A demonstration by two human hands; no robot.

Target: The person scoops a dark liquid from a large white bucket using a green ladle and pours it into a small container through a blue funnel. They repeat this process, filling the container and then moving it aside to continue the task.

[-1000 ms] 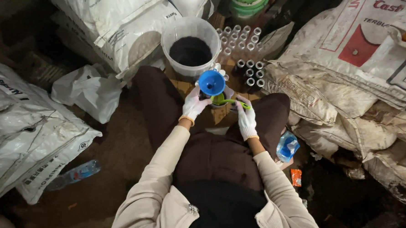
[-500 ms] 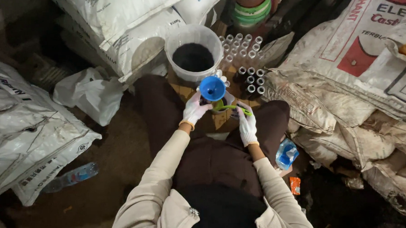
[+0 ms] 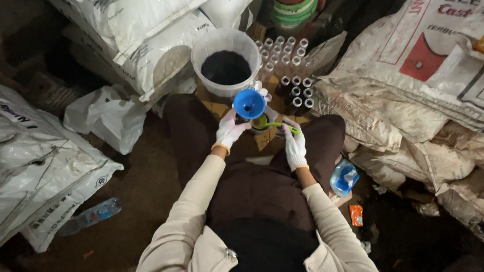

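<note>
The gloved left hand (image 3: 228,132) closes around the stem beneath a blue funnel (image 3: 250,103), holding it upright; what the funnel sits in is hidden by the fingers, possibly a small tube. The gloved right hand (image 3: 294,145) grips the handle of a green spoon (image 3: 277,124), whose bowl lies just below the funnel, to the funnel's near side. Directly beyond the funnel stands a white bucket (image 3: 201,48) holding dark material. To the right of the funnel, small tubes (image 3: 297,90) stand upright in rows. Well behind the funnel, near the person's right elbow, lies a blue packet (image 3: 343,177). White sacks (image 3: 139,26) are stacked beyond the bucket.
</note>
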